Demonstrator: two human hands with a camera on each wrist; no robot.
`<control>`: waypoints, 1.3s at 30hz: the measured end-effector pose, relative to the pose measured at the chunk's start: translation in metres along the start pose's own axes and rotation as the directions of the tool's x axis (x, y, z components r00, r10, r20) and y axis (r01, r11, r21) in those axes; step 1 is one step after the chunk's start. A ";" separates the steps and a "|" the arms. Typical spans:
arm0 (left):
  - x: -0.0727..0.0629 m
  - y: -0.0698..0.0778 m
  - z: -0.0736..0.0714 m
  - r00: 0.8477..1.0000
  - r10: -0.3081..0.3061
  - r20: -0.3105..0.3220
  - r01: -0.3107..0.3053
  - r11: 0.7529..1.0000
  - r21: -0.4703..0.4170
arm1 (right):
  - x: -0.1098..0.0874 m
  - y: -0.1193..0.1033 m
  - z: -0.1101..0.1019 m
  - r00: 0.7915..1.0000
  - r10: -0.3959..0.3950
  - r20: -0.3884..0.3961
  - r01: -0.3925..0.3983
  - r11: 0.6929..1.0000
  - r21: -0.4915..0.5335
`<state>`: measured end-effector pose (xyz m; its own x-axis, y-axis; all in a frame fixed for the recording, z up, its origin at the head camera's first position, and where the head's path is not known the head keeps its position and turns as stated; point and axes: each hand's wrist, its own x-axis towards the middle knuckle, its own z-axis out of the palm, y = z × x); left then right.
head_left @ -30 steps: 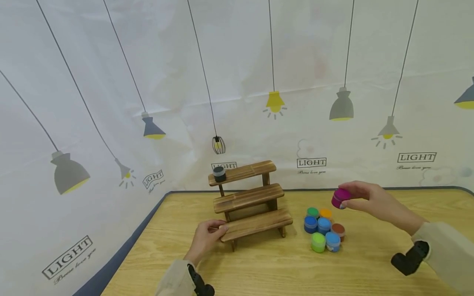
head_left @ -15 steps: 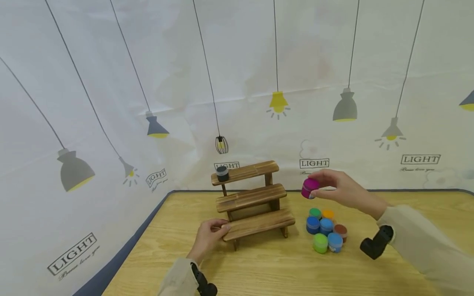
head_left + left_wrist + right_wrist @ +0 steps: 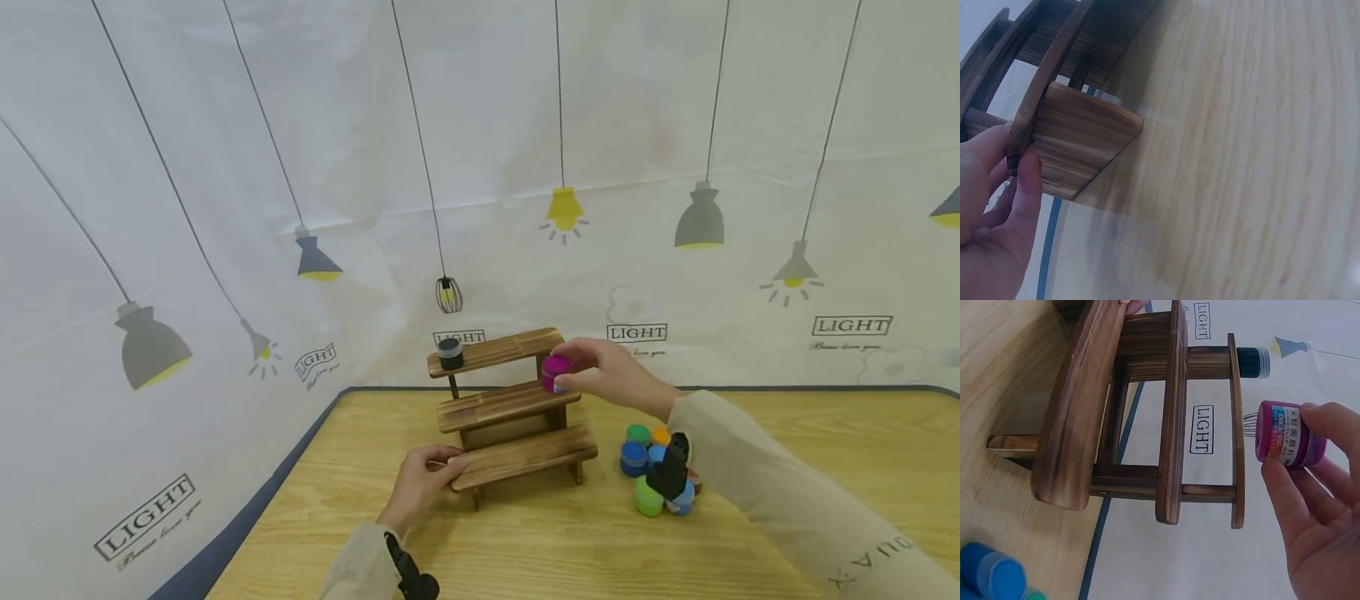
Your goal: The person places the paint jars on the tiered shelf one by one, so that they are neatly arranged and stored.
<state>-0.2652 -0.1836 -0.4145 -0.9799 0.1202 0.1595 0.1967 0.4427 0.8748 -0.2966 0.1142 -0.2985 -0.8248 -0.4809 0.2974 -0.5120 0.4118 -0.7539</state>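
The right hand [image 3: 618, 379] holds a magenta jar [image 3: 556, 374] in its grip, with thumb and fingers set apart only by the width of the jar. The jar hangs upright, near the right end of the wooden stand [image 3: 521, 457]; whether it is above the upper shelf or in front of it, I cannot judge surely. It looks like a small plastic pot, so I expect it to be light, stiff and not easily broken, but the smooth curved wall may slip a little. The best hold seems to be across the round side, near the top, leaving its bottom free. Left of this grip, a black jar [image 3: 450, 354] stands on the upper shelf; below it, toward the person, other jars [image 3: 648, 497] stand on the tabletop [image 3: 525, 554]. The left hand [image 3: 416, 486] pinches the lowest shelf's left end, a firm place to steady the stand.
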 end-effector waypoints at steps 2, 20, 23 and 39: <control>0.000 -0.001 -0.001 1.000 0.002 0.008 -0.002 1.000 0.001 | 0.008 -0.005 0.004 1.000 -0.014 0.000 0.014 1.000 -0.004; 0.000 0.000 -0.002 0.999 0.030 0.017 -0.030 1.000 0.002 | 0.064 -0.021 0.022 0.990 0.051 -0.134 -0.049 0.999 0.014; 0.001 0.000 -0.002 1.000 0.022 0.018 -0.022 1.000 -0.001 | 0.071 -0.016 0.027 0.988 0.064 -0.138 -0.063 0.998 0.018; 0.000 0.001 -0.001 1.000 -0.012 0.004 0.012 1.000 -0.015 | 0.093 -0.014 0.045 0.989 0.046 -0.141 -0.050 0.999 -0.023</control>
<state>-0.2650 -0.1838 -0.4134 -0.9820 0.1181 0.1471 0.1842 0.4310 0.8834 -0.3547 0.0286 -0.2868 -0.8730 -0.3479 0.3418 -0.4756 0.4526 -0.7543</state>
